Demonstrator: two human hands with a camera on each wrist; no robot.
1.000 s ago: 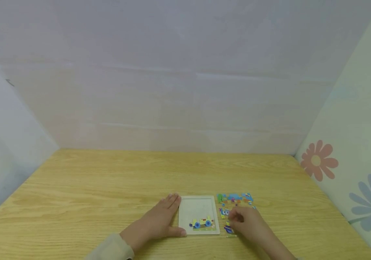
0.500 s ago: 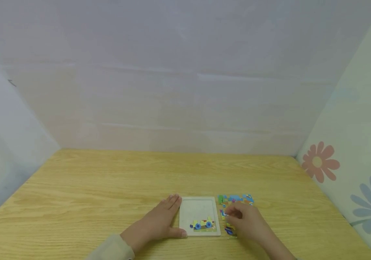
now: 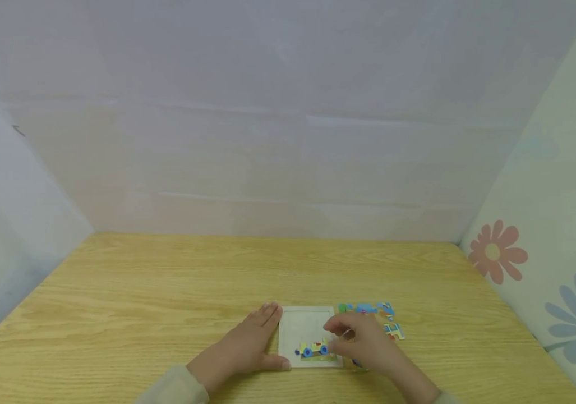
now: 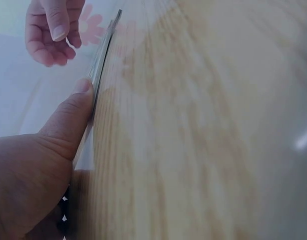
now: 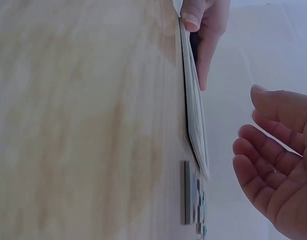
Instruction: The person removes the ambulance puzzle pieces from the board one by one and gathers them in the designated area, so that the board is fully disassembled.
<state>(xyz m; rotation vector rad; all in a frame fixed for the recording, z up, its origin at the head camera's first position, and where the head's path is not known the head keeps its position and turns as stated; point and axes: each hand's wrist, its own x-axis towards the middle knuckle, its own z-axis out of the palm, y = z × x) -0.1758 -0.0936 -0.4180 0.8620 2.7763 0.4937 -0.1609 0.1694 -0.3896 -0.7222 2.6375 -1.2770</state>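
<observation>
A white square puzzle tray (image 3: 305, 308) lies on the table; a car picture with blue wheels (image 3: 313, 349) fills part of its lower right. My left hand (image 3: 252, 343) rests along the tray's left side, fingers straight, thumb (image 4: 73, 117) at the near corner. Over the tray's right edge hovers my right hand (image 3: 365, 341), its thumb and fingers loosely bent and apart. In the right wrist view nothing shows between this hand's (image 5: 281, 155) thumb and fingers. Loose puzzle pieces (image 3: 365, 308) lie right of the tray, partly hidden beneath the right hand.
A yellow and blue puzzle piece (image 3: 394, 331) lies to the right of my right hand. The wood-grain table (image 3: 192, 280) reaches back to a pale wall (image 3: 288, 168). A side panel with printed flowers (image 3: 492, 252) stands at the right.
My right hand has moved left from the loose pieces to over the tray's right edge, uncovering the yellow and blue piece. The left hand and tray stay nearly where they were.
</observation>
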